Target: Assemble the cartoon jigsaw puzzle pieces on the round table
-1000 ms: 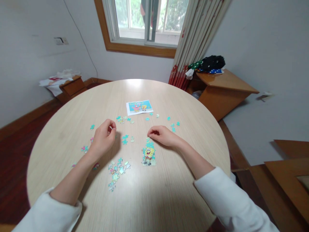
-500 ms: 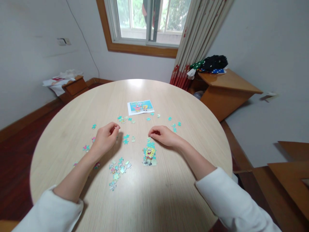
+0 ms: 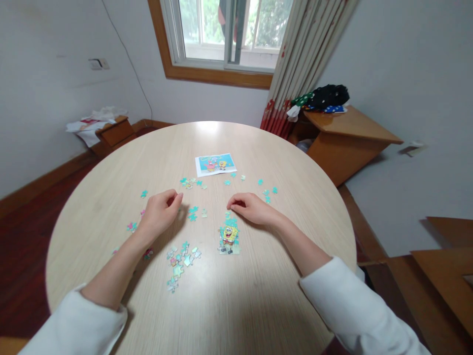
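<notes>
A partly joined jigsaw puzzle (image 3: 229,235) with a yellow cartoon sponge figure lies flat on the table. My right hand (image 3: 249,207) is just beyond its top edge, thumb and fingers pinched together. A small teal puzzle piece (image 3: 228,215) shows right below those fingertips; whether they touch it, or hold anything, I cannot tell. Over the table's left half, my left hand (image 3: 161,211) is closed with curled fingers, and their grip is hidden. Between the hands lie loose teal pieces (image 3: 192,213) and a pale piece (image 3: 204,213).
A printed reference picture (image 3: 215,164) lies beyond the hands on the round table (image 3: 281,296). Loose pieces (image 3: 185,259) are grouped near the front, with others (image 3: 266,195) at the right and some pink ones (image 3: 131,227) at the left, partly behind my left arm.
My left hand has dipped very slightly toward me, its fingers still curled. My right hand and the puzzle have stayed where they were.
</notes>
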Action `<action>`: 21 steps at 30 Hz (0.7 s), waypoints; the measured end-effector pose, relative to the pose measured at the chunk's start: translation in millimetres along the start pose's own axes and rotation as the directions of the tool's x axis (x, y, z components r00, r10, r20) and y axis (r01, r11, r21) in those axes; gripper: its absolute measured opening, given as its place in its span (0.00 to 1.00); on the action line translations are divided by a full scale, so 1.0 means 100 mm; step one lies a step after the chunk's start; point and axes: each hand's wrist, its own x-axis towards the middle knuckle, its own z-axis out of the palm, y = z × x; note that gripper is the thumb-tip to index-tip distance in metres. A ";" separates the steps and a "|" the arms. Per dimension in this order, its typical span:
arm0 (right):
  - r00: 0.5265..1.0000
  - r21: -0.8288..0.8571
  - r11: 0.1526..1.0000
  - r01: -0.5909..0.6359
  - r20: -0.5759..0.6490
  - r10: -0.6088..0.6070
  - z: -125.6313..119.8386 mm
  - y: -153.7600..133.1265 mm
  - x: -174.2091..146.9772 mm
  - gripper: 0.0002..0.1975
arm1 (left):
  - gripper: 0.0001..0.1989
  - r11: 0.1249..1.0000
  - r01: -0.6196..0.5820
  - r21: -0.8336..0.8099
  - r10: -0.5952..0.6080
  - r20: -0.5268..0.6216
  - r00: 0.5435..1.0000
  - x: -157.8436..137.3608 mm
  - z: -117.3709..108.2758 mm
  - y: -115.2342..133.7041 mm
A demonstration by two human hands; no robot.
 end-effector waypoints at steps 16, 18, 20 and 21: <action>1.000 -0.012 1.000 0.014 -0.003 -0.014 0.00 0.00 0.00 0.10 | 0.10 0.990 0.092 -0.108 -0.105 -0.125 0.987 0.11 -0.16 -0.07; 1.000 -0.019 1.000 0.015 -0.005 -0.015 0.00 0.00 0.01 0.09 | 0.09 0.984 0.107 -0.143 -0.126 -0.138 0.982 0.12 -0.18 -0.09; 1.000 -0.023 1.000 0.013 -0.004 -0.013 0.00 0.00 0.01 0.09 | 0.09 0.974 0.129 -0.184 -0.159 -0.158 0.975 0.13 -0.21 -0.10; 1.000 -0.024 1.000 0.013 -0.004 -0.014 0.00 0.00 0.01 0.10 | 0.09 0.969 0.142 -0.204 -0.178 -0.172 0.969 0.14 -0.23 -0.11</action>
